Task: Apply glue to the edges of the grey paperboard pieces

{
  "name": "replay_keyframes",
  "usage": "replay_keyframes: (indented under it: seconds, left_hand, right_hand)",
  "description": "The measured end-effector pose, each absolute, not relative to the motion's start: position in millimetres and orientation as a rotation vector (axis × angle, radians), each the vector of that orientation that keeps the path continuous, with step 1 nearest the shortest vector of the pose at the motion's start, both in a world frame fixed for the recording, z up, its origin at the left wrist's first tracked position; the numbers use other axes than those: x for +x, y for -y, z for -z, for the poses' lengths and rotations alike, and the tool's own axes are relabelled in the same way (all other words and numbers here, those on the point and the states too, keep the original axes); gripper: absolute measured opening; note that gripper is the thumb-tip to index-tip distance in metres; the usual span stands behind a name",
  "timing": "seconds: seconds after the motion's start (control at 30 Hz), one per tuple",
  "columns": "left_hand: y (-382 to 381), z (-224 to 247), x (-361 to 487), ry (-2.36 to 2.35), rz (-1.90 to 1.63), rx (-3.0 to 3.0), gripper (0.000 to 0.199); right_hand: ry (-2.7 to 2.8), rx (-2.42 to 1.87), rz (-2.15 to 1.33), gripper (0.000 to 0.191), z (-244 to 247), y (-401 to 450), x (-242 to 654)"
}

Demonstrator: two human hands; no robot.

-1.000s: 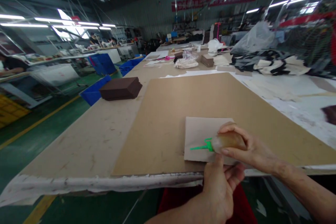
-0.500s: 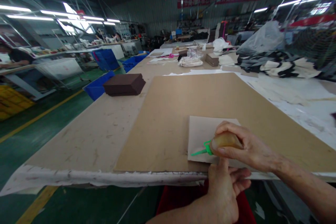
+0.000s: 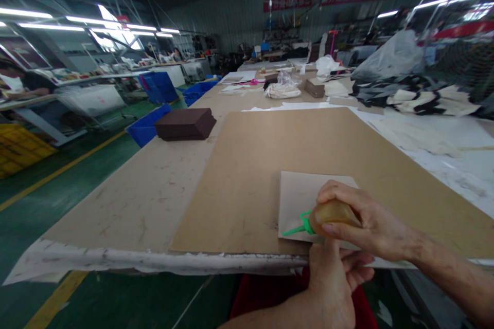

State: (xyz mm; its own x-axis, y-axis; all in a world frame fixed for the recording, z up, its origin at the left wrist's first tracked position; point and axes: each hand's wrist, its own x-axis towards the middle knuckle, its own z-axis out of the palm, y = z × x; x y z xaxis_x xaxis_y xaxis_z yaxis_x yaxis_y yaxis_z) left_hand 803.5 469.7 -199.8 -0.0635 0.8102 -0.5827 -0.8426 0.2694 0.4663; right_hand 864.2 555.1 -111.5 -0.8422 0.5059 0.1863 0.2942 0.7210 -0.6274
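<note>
Overhand, right hand (image 3: 366,216) clasping tilted bottle (image 3: 335,214), left hand (image 3: 331,273) just beside, hold unclear

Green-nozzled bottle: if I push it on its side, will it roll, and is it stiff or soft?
The bottle has a rounded body, so it would probably roll. Its smooth wall in the right hand looks like soft plastic, likely squeezable. The slim green nozzle might catch or bend.

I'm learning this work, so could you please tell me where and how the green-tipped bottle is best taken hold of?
Probably around the rounded body of the bottle, coming from the right, as the right hand holds it. The slim green nozzle points left over the pale board, so gripping the thick body behind it should leave the tip clear.
</note>
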Motion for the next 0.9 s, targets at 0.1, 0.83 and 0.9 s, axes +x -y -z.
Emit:
replay_keyframes:
  seconds: [0.1,0.83,0.9]
  left_hand:
    - [-471.5,198.0,804.1,-0.970,-1.324,-0.092,0.038]
    - [-465.4,196.1,802.3,-0.917,-1.356,-0.049,0.021]
    - [-465.3,195.5,801.8,-0.904,-1.364,-0.046,0.021]
  right_hand:
    - [2.587,-0.559,-0.773,0.019,114.3,-556.9,865.4]
    - [2.829,-0.675,-0.368,0.058,108.9,-550.4,884.0]
    - [2.875,-0.722,-0.422,0.036,106.6,-549.7,884.8]
